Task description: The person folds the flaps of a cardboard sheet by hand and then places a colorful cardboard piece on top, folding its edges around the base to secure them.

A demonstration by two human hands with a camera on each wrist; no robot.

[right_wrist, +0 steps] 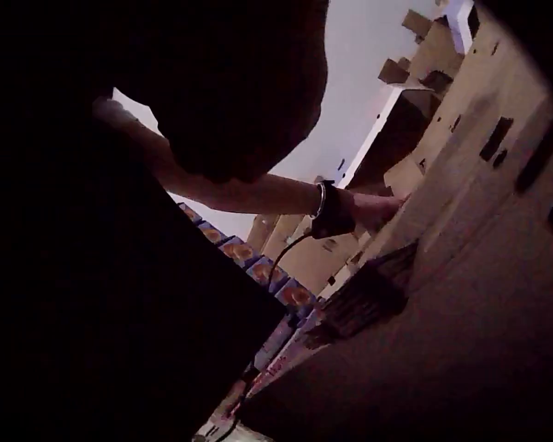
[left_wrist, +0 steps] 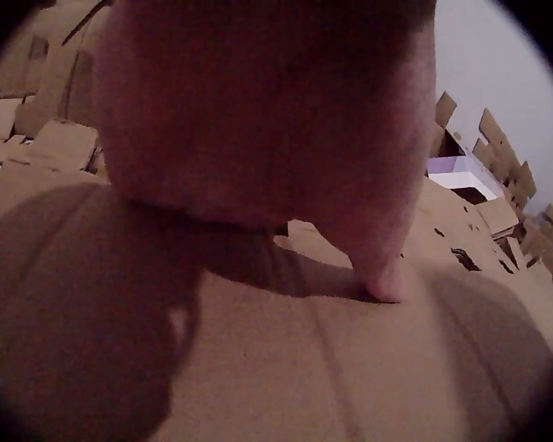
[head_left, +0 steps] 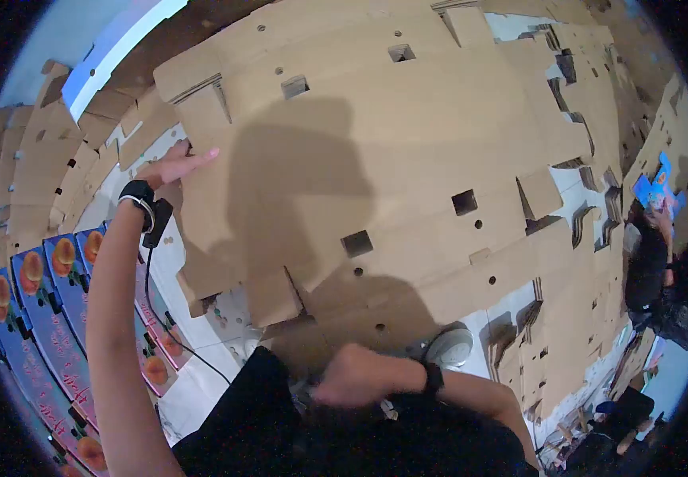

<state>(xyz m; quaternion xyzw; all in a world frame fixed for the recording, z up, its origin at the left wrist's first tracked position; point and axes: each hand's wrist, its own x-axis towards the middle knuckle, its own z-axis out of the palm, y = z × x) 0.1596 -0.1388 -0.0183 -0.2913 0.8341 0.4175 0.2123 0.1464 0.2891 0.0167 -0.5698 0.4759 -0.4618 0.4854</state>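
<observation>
A wide stack of brown die-cut cardboard sheets [head_left: 431, 151] fills the middle of the head view. At its left edge, my left hand [head_left: 178, 165] rests with the thumb stretched out over the top sheet. In the left wrist view the left hand [left_wrist: 267, 120] is close above the cardboard [left_wrist: 258, 368], its thumb tip touching the surface and its other fingers hidden. My right hand [head_left: 356, 375] is blurred in front of my body, near the stack's front edge; its fingers look bent, and whether it holds anything cannot be made out. The right wrist view shows it only as a dark shape [right_wrist: 244, 92].
Blue and pink printed boxes [head_left: 62, 318] stand in a row at the left, with a black cable [head_left: 193, 348] nearby. More cardboard [head_left: 34, 167] lies at the far left. A round light-coloured object [head_left: 449, 347] is by my right forearm. Other people [head_left: 650, 262] are at the right.
</observation>
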